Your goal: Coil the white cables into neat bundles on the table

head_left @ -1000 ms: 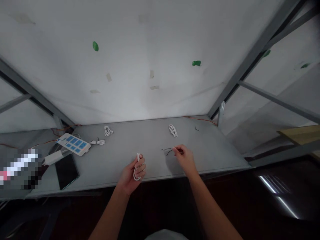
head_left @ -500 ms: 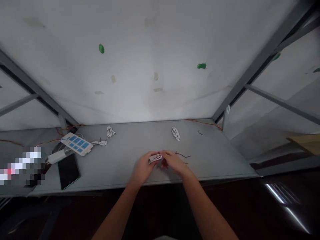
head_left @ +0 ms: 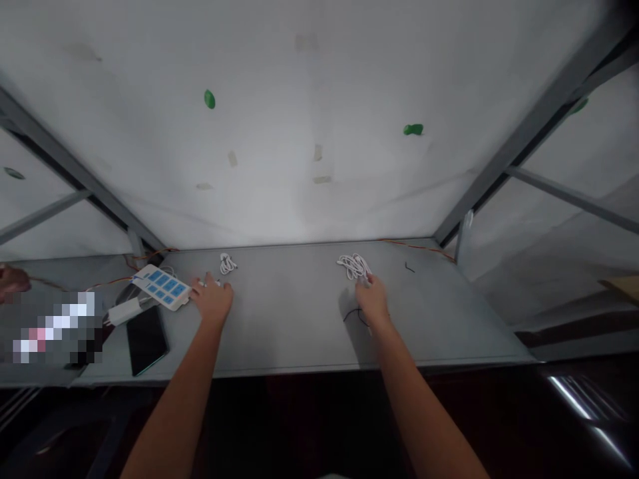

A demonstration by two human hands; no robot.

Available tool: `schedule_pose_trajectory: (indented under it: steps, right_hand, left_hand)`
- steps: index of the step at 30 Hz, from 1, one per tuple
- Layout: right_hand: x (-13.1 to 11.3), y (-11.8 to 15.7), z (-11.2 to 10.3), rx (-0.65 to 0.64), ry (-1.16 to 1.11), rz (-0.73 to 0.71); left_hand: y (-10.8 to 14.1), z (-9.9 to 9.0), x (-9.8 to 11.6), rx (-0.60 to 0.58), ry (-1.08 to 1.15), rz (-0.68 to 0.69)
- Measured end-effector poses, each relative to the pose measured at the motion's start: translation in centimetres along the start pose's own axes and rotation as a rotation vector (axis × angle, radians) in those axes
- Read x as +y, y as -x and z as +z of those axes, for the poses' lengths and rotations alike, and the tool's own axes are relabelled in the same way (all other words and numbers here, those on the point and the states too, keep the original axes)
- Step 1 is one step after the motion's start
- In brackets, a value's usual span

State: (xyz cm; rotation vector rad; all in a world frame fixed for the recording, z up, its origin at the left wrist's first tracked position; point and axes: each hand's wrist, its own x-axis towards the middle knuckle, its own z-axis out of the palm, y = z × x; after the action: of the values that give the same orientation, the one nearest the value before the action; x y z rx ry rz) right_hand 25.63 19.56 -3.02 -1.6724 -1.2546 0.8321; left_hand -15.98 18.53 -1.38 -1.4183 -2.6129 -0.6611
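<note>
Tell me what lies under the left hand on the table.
The left hand rests palm down beside the power strip. A bit of white cable pokes out at the fingers; the rest is covered, so its shape stays hidden.

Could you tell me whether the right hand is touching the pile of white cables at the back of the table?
Touching. In the head view the right hand has its fingertips on the near edge of the white cables, with no table surface visible between them.
</note>
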Motion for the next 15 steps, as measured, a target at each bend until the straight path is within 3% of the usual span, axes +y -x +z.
schedule_pose_trajectory:
  steps: [3, 6, 10, 12, 15]
  right_hand:
    - [-0.4, 2.2, 0.8, 0.068, 0.069, 0.033]
    - [-1.4, 5.2, 2.7, -0.091, 0.017, 0.016]
    - [-2.9, 8.5, 5.2, -0.351, -0.086, 0.000]
    - [-3.7, 9.5, 5.9, -0.470, -0.163, 0.019]
    - [-4.8, 10.4, 6.5, -0.547, -0.283, 0.017]
  left_hand:
    - [-0.6, 0.5, -0.4, -0.081, -0.021, 0.037]
    - [1.4, 0.9, 0.1, -0.130, 0.103, 0.152]
    - [8.0, 0.6, 2.3, -0.133, 0.507, 0.285]
    - [11.7, 0.0, 3.7, -0.189, 0.664, 0.348]
    - [16.2, -1.3, 5.7, -0.296, 0.781, 0.424]
